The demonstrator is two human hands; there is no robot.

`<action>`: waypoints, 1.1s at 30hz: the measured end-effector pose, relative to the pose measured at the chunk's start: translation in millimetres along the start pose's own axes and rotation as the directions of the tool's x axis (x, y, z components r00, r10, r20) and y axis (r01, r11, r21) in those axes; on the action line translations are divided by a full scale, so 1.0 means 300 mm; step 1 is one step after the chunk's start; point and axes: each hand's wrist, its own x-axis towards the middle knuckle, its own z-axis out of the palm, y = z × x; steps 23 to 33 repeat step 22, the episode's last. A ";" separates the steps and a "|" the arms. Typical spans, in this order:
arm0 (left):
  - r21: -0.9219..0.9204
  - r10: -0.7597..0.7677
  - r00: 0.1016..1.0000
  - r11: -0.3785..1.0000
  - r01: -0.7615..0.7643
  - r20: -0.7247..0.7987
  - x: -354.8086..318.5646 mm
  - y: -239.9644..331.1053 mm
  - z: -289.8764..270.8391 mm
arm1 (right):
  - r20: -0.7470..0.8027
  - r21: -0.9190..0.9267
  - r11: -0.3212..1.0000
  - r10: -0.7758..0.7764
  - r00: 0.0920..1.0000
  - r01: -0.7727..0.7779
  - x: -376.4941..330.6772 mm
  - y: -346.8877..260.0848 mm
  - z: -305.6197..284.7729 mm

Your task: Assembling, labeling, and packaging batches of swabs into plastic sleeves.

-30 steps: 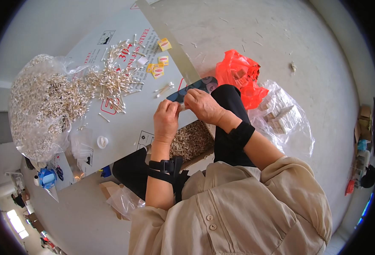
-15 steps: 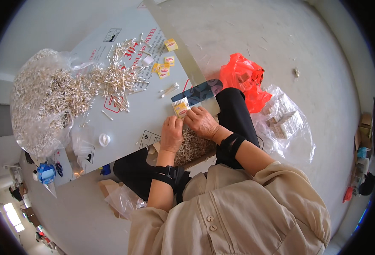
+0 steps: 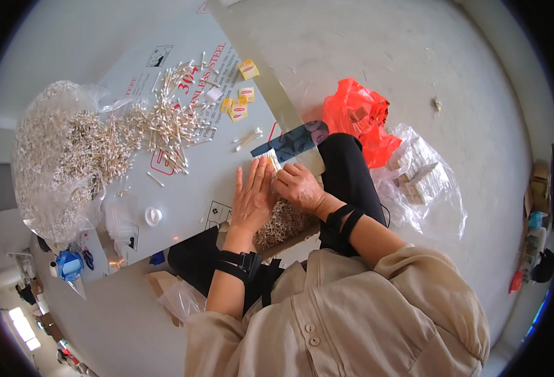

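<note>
A small pack of cotton swabs (image 3: 271, 157) with a yellow label lies at the table's near right edge, mostly covered by my hands. My left hand (image 3: 254, 196) rests flat over it, fingers stretched out and slightly apart. At the pack's right side, my right hand (image 3: 299, 188) is closed in a pinch on its edge. Just beyond the pack are a few loose cotton swabs (image 3: 248, 139) and several yellow label cards (image 3: 238, 112). Under my hands, between my legs, a box of cotton swabs (image 3: 280, 226) is partly hidden by my wrists.
A pile of cotton swabs (image 3: 173, 119) spills from a big clear bag (image 3: 57, 157) on the left. A round white container (image 3: 153, 216) stands on the metal-sheet table (image 3: 183, 188). Right of my leg sit a red bag (image 3: 358, 116) and a clear bag with white bundles (image 3: 424, 182).
My left hand has opened from a pinch and moved up onto the pack, laying its fingers flat over the label. The right hand keeps its pinch and has barely moved.
</note>
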 end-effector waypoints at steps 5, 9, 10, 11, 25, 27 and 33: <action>-0.117 0.031 1.000 0.993 -0.031 -0.001 0.032 -0.006 0.007 | -0.008 0.040 0.999 0.003 1.000 -0.003 0.011 -0.010 -0.007; -0.213 0.028 0.999 0.977 -0.023 0.018 0.043 0.000 -0.036 | -0.031 0.074 0.996 0.057 0.998 -0.055 -0.004 0.008 0.006; -0.237 0.006 1.000 0.971 -0.009 -0.013 0.030 -0.004 -0.041 | -0.049 0.103 0.991 0.092 0.995 -0.086 0.007 -0.003 -0.004; -0.235 0.005 1.000 0.972 -0.008 -0.012 0.026 -0.010 -0.039 | -0.050 0.105 0.991 0.091 0.995 -0.086 0.019 -0.004 -0.016; -0.896 -0.405 0.909 0.434 0.098 -0.097 0.022 -0.048 0.005 | 0.005 0.358 0.912 0.214 0.977 -0.201 0.118 0.023 -0.066; -0.896 -0.405 0.909 0.434 0.098 -0.097 0.022 -0.048 0.005 | 0.005 0.358 0.912 0.214 0.977 -0.201 0.118 0.023 -0.066; -0.896 -0.405 0.909 0.434 0.098 -0.097 0.022 -0.048 0.005 | 0.005 0.358 0.912 0.214 0.977 -0.201 0.118 0.023 -0.066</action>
